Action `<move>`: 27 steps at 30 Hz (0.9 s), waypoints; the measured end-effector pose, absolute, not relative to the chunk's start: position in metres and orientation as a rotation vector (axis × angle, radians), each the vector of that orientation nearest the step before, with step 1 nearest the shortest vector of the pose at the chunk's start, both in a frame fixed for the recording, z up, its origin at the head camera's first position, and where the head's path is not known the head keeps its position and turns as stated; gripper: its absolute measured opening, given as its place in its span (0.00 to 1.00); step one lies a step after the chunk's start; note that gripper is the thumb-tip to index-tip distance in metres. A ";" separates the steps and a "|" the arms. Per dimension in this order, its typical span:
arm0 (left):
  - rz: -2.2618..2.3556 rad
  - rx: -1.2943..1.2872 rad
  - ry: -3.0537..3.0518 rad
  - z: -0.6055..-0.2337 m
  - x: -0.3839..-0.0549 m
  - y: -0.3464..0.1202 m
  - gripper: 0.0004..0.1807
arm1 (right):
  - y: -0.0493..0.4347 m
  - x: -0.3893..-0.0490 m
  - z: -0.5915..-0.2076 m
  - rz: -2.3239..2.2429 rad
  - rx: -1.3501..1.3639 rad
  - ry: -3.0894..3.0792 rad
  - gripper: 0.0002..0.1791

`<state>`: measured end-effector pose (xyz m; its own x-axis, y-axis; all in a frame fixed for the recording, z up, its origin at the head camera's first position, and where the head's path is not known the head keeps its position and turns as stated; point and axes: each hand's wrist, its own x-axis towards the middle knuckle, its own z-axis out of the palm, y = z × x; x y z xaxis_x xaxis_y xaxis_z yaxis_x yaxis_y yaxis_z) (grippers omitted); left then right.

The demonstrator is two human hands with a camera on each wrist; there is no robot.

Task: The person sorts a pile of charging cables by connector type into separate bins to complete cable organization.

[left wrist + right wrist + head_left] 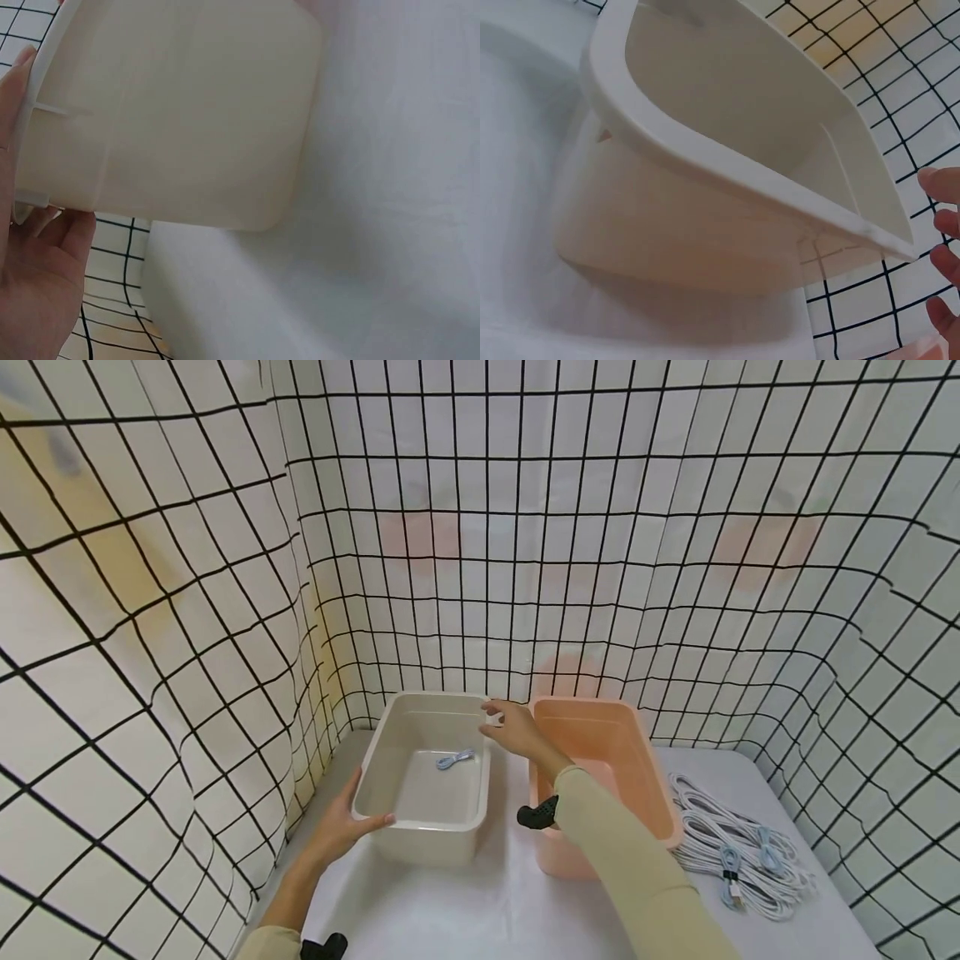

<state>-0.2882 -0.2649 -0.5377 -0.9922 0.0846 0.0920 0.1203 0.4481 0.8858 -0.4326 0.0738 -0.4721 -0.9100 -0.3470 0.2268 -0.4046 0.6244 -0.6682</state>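
A beige plastic bin [442,839] stands on the table, and one small bundled blue-grey cable [454,760] lies on its floor. My left hand [337,827] grips the bin's near left corner, with the thumb along the front rim and the fingers at the left side. In the left wrist view, that hand [41,277] has its fingers under the rim. My right hand [517,731] hovers by the far right corner of the bin, fingers spread and loosely bent, holding nothing. The right wrist view shows its fingertips [945,262] apart from the rim.
A peach plastic bin [555,852] stands to the right, under my right forearm. Beyond it lies a heap of white cables [742,852] with several blue-grey bundled cables among them. Black netting [517,560] encloses the table [480,914] at the back and sides.
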 end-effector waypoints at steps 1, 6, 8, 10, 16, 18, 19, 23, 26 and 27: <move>-1.613 -0.190 -2.650 -0.538 -0.288 -0.265 0.64 | 0.076 -0.431 -0.472 1.168 0.650 -2.767 0.26; -1.594 -0.188 -2.663 -0.538 -0.287 -0.267 0.63 | 0.083 -0.426 -0.473 1.152 0.691 -2.784 0.26; -1.590 -0.191 -2.668 -0.538 -0.287 -0.267 0.63 | 0.085 -0.423 -0.473 1.173 0.698 -2.778 0.26; -1.584 -0.193 -2.673 -0.537 -0.288 -0.267 0.64 | 0.088 -0.421 -0.473 1.193 0.691 -2.774 0.26; -1.566 -0.218 -2.686 -0.535 -0.289 -0.268 0.63 | 0.101 -0.412 -0.472 1.245 0.636 -2.780 0.26; -1.551 -0.228 -2.695 -0.535 -0.289 -0.268 0.63 | 0.107 -0.409 -0.474 1.260 0.617 -2.774 0.26; -1.539 -0.233 -2.699 -0.535 -0.289 -0.269 0.63 | 0.111 -0.408 -0.475 1.267 0.605 -2.773 0.25; -1.524 -0.243 -2.704 -0.537 -0.288 -0.269 0.64 | 0.124 -0.404 -0.481 1.260 0.589 -2.759 0.25; -1.533 -0.237 -2.698 -0.536 -0.287 -0.269 0.64 | 0.132 -0.400 -0.483 1.246 0.597 -2.758 0.25; -1.540 -0.234 -2.694 -0.535 -0.286 -0.269 0.63 | 0.134 -0.398 -0.482 1.241 0.601 -2.759 0.26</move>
<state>-0.2863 -0.2689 -0.5355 -0.9882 0.1155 0.1002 0.1449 0.4991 0.8543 -0.3982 0.1339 -0.4825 -0.9226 -0.3252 0.2074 -0.3709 0.6007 -0.7082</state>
